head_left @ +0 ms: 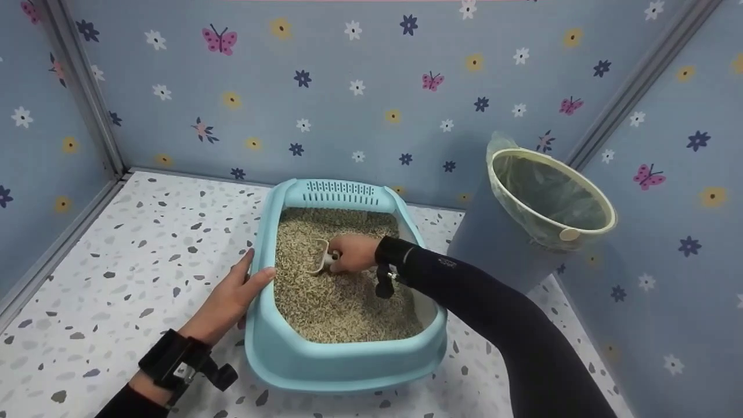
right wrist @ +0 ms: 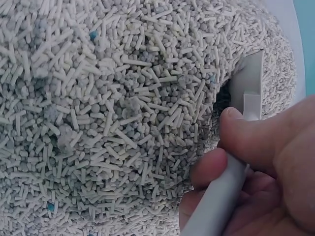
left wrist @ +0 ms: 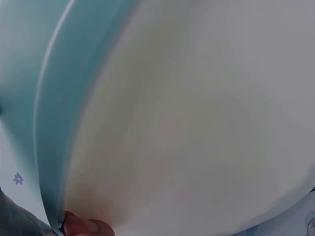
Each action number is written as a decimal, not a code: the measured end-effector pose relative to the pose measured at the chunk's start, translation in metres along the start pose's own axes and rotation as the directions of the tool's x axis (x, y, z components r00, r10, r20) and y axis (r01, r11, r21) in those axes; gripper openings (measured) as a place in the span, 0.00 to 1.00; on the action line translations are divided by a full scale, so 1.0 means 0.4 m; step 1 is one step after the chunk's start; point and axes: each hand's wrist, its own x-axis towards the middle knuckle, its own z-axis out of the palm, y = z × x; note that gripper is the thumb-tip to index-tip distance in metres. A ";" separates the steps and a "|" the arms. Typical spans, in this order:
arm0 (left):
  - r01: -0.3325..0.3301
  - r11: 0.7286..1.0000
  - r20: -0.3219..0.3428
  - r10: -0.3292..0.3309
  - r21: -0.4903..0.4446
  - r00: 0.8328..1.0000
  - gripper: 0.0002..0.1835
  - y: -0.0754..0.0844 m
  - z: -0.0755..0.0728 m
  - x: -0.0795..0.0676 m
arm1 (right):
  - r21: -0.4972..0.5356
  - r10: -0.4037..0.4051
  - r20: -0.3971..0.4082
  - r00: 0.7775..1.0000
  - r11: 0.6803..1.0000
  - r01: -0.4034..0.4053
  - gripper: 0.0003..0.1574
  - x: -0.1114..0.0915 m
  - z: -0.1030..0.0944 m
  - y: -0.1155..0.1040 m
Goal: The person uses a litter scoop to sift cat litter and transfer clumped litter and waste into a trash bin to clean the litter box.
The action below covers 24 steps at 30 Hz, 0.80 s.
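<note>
A light-blue litter box (head_left: 348, 351) stands on the floor, filled with pelleted cat litter (head_left: 342, 307). My right hand (head_left: 355, 253) grips the handle of a pale litter scoop (head_left: 320, 255), whose head is partly sunk in the pellets. Seen from the right wrist, thumb and fingers wrap the scoop handle (right wrist: 214, 201), and the scoop's blade stands in a hollow in the litter (right wrist: 123, 108). My left hand (head_left: 235, 293) holds the box's left rim, thumb over the top and the other fingers against the outside. Fingertips (left wrist: 88, 226) show by the box's pale underside (left wrist: 197, 123) in the left wrist view.
A tall bin (head_left: 493, 244) with a cream rim and a clear bag liner stands to the right, near my right forearm. Flower-patterned wall panels (head_left: 360, 58) close in the back and both sides. Speckled white floor (head_left: 145, 261) lies left of the box.
</note>
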 end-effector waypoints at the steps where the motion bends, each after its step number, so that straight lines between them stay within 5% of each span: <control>1: -0.004 1.000 0.004 0.004 -0.006 1.000 0.50 0.000 0.001 0.001 | 0.010 -0.003 -0.001 1.000 1.000 0.003 0.11 -0.003 0.000 0.002; 16: -0.018 1.000 0.011 0.018 0.010 1.000 0.49 -0.002 0.005 0.009 | 0.115 0.061 -0.043 0.997 0.992 -0.055 0.13 -0.090 -0.024 -0.007; 24: 0.005 1.000 -0.015 -0.004 0.027 1.000 0.49 -0.002 0.004 0.004 | 0.171 0.122 -0.147 0.982 0.981 -0.096 0.14 -0.157 -0.051 -0.002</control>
